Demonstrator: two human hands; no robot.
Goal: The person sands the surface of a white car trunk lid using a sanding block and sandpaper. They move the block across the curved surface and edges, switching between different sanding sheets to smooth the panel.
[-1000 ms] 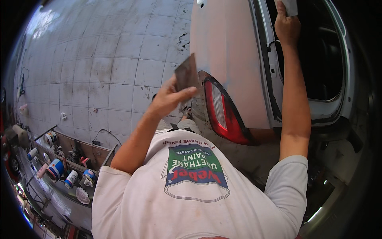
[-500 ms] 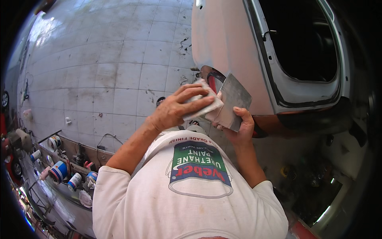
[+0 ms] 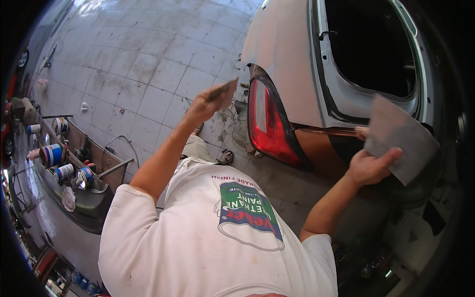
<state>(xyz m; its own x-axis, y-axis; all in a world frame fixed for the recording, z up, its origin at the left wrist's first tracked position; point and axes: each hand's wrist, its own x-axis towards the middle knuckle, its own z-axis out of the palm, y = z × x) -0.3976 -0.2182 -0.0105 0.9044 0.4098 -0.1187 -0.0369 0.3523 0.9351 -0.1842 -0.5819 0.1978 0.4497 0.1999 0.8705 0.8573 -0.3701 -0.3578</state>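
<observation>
My left hand [image 3: 201,109] is raised over the tiled floor, closed on a flat, brownish pad [image 3: 227,93] with a dark edge; it looks like folded sandpaper. To the right, my right hand [image 3: 370,167] grips a grey sandpaper sheet [image 3: 403,138] between thumb and fingers. The sheet is slightly bent and blurred by motion, in front of the car's rear end. Between my hands stands the car [image 3: 292,74], its rear side panel dull and pinkish-grey. A red and clear tail light [image 3: 269,126] sits at its corner, apart from both hands.
At the left, several paint cans [image 3: 51,155] stand on a low bench with a brown board [image 3: 81,136] and a dark curved panel [image 3: 96,210]. Pale floor tiles [image 3: 123,74] stretch ahead. The car's dark rear opening [image 3: 366,49] is at the upper right.
My hands have moved apart: the left forward and slightly left with the pad, the right far to the right with the sheet. The view has turned, bringing the tail light fully into sight.
</observation>
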